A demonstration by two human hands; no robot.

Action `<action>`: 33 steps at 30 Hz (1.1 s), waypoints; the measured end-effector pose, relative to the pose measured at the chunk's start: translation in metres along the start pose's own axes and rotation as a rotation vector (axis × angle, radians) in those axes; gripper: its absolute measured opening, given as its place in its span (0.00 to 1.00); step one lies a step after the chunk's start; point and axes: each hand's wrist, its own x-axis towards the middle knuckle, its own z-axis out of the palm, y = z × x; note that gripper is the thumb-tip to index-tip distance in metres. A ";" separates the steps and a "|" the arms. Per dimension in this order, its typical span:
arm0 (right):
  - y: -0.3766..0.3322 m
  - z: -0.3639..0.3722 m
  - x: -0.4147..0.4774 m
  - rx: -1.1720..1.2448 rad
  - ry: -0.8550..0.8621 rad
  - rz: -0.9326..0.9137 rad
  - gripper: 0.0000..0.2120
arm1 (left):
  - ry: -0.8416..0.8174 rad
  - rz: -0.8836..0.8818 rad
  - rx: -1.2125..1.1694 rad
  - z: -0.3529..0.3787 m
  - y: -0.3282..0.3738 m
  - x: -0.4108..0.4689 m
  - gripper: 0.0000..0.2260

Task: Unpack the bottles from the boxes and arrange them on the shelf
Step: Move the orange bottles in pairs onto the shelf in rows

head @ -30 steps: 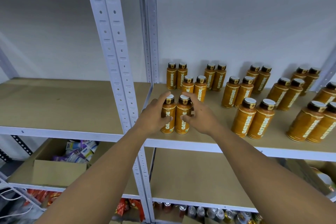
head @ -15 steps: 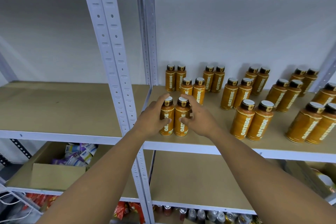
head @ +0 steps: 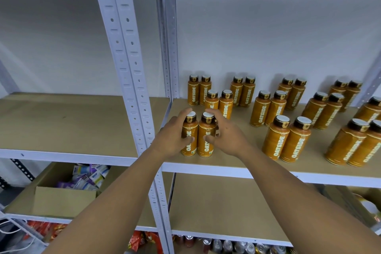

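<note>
Left hand [head: 172, 140]: curled around left bottle [head: 189, 136]. Right hand [head: 226, 136]: half-open, cupping right bottle [head: 206, 137]. Both upright, touching, at shelf [head: 237, 163] front left corner.

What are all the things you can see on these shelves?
bottles: over twenty, orange with dark caps, standing in pairs on the right middle shelf
box: one, brown cardboard, open, lower left shelf
packets: a heap, purple and white, inside the box
cans: a row, silvery, bottom right
wrappers: several, red, bottom left
left hand: one, cupping the front pair from its left side
right hand: one, cupping the same pair from its right side
</note>
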 end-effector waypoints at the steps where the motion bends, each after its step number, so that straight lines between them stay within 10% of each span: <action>1: 0.000 -0.001 0.001 -0.015 -0.005 0.000 0.39 | 0.000 -0.002 0.008 0.000 0.000 0.001 0.41; 25: -0.001 -0.022 0.010 -0.129 -0.080 -0.058 0.37 | -0.151 0.018 0.060 -0.031 0.016 0.004 0.44; 33: -0.003 -0.091 0.042 -0.158 0.129 -0.076 0.22 | -0.026 0.108 0.022 -0.092 0.061 0.034 0.31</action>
